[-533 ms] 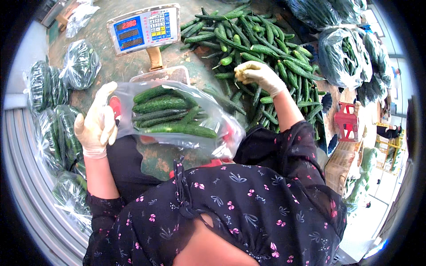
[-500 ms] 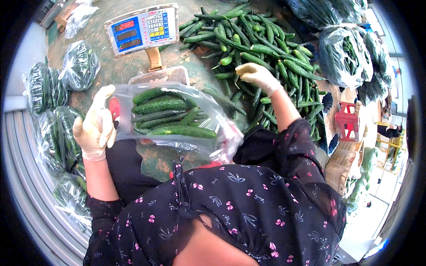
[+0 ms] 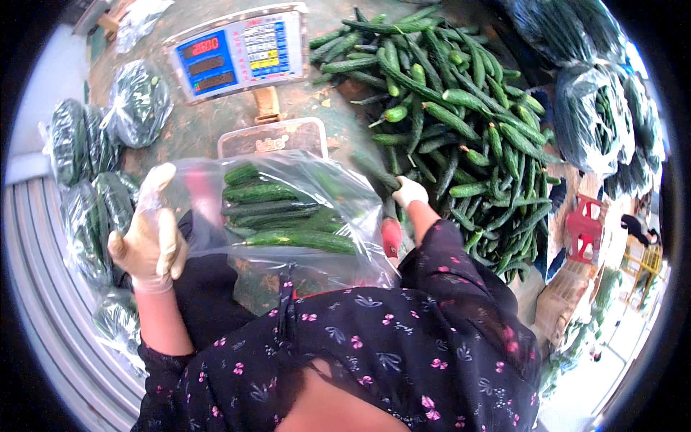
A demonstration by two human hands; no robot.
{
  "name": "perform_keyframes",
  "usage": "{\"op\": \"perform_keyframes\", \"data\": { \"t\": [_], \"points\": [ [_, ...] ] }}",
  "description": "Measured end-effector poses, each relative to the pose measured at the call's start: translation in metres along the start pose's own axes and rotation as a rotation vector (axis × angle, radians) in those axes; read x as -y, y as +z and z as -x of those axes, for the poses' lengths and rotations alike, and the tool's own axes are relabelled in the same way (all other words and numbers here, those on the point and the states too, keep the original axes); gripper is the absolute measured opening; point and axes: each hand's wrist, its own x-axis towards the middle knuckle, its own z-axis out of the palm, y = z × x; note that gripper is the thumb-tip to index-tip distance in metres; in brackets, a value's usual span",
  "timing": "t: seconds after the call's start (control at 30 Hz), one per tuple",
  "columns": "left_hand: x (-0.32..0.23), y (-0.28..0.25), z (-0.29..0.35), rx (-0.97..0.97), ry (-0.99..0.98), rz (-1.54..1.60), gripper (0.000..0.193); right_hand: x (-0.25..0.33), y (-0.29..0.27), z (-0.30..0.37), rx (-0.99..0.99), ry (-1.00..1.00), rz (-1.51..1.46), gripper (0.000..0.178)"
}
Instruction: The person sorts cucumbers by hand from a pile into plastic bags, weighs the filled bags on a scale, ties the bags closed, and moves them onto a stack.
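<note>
A clear plastic bag (image 3: 360, 209) with several green cucumbers (image 3: 270, 193) inside lies in front of me, beside the scale's platform (image 3: 306, 138). My left hand (image 3: 152, 241), in a pale glove, is at the bag's left end. Its index finger points up and the film stretches over its fingers, holding the mouth spread. On the other side, my gloved right hand (image 3: 410, 193) grips the end of a cucumber (image 3: 376, 170), blurred by motion, above the bag's right part. A large heap of loose cucumbers (image 3: 468, 122) lies just right of that hand.
The scale's display (image 3: 237, 54) stands beyond the bag. Filled bags of cucumbers (image 3: 140, 104) line the left side, and more filled bags (image 3: 594, 119) are at the far right. A red plastic stool (image 3: 584, 229) sits beyond the heap.
My right hand has come from over the heap toward the bag, now with a cucumber in it. My left hand stays at the bag's mouth. The view has shifted slightly.
</note>
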Motion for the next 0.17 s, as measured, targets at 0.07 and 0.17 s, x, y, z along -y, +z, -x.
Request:
{"op": "perform_keyframes", "data": {
  "t": [0.07,0.17],
  "points": [
    [-0.002,0.002,0.001,-0.014,-0.026,-0.059,0.100,0.013,-0.041,0.007,0.163,-0.091,0.050,0.042],
    [-0.003,0.002,0.002,0.000,-0.031,-0.065,0.104,0.042,-0.090,0.033,0.436,-0.096,-0.183,0.037]
  ]
}}
